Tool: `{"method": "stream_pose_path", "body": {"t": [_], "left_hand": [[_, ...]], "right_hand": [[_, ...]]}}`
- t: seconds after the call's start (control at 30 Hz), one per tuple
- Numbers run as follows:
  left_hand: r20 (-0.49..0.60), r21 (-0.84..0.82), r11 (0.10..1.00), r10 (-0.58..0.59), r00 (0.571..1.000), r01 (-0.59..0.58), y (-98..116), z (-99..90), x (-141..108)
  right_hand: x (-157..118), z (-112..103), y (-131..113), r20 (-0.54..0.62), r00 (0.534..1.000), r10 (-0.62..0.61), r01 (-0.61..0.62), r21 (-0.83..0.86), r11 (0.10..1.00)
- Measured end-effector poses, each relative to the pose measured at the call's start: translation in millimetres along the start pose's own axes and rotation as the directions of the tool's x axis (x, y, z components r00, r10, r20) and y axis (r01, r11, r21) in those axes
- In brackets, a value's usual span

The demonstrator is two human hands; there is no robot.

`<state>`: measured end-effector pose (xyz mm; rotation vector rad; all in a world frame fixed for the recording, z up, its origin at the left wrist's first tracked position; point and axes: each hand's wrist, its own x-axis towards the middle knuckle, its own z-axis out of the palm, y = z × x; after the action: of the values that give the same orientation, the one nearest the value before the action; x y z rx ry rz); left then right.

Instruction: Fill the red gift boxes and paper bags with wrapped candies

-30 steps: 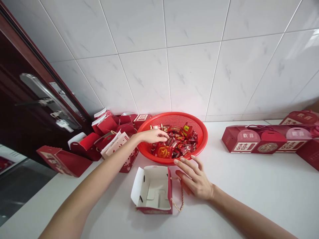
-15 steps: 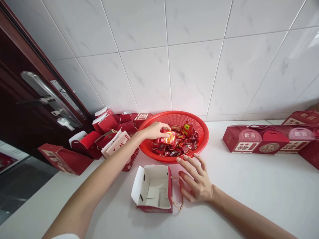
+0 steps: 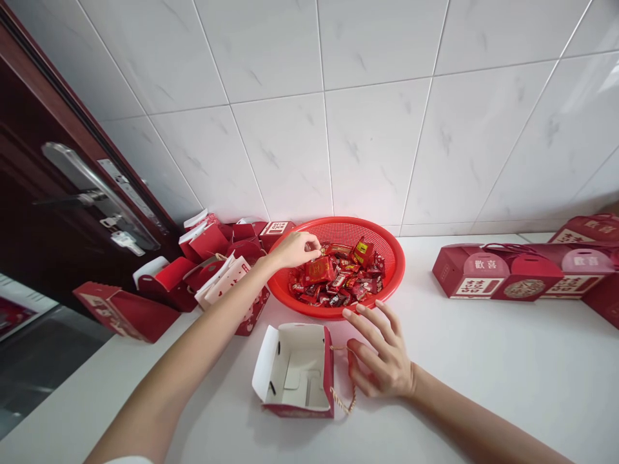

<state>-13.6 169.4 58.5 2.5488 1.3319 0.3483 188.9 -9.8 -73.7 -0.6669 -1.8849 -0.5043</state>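
Note:
A red plastic basket [image 3: 394, 283] holds many red-wrapped candies [image 3: 341, 281]. Over its left side is my left hand [image 3: 296, 250], fingers curled together; whatever is between them, if anything, is hidden. Just below those fingers, a larger red packet [image 3: 319, 270] lies on the pile. My right hand [image 3: 382, 357] is open, fingers spread, its longer fingertips at the basket's front rim. Beside it stands an open red gift box [image 3: 302, 370] with a white inside and its flap folded out to the left. The box's twisted rope handle [image 3: 344, 407] hangs toward my right hand.
Several red gift boxes and bags [image 3: 207, 258] crowd the left of the white table [image 3: 396, 438]. More closed red boxes [image 3: 503, 270] stand at the right. A tiled wall [image 3: 377, 148] rises behind, and a dark door with keys [image 3: 126, 241] is at the left.
My left hand has drawn slightly up and left, away from the shiny red packet, which now rests on the pile. My right hand has hardly moved.

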Motion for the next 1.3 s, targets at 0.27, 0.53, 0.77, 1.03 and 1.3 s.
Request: {"method": "stream_pose_path", "body": {"t": [0.27, 0.53, 0.77, 1.03, 1.3], "left_hand": [[0.531, 0.069, 0.997, -0.016, 0.847, -0.025, 11, 6.3, -13], [0.461, 0.149, 0.987, -0.022, 0.887, -0.053, 16, 18.6, -8], [0.326, 0.061, 0.998, 0.013, 0.945, -0.035, 13, 20.2, -7], [0.381, 0.043, 0.998, 0.036, 0.924, -0.056, 5, 30.4, -4], [0.089, -0.060, 0.998, 0.032, 0.996, -0.027, 5, 26.4, -7]], "right_hand": [[-1, 3, 0, -0.007, 1.000, -0.006, 0.006, -0.052, 0.999], [-3, 3, 0, 0.004, 1.000, -0.011, 0.011, -0.035, 0.999], [-1, 3, 0, 0.003, 1.000, -0.001, 0.001, -0.082, 0.997], [2, 4, 0, 0.002, 1.000, 0.013, -0.013, -0.082, 0.997], [2, 4, 0, 0.003, 1.000, 0.015, -0.015, -0.045, 0.999]]}}
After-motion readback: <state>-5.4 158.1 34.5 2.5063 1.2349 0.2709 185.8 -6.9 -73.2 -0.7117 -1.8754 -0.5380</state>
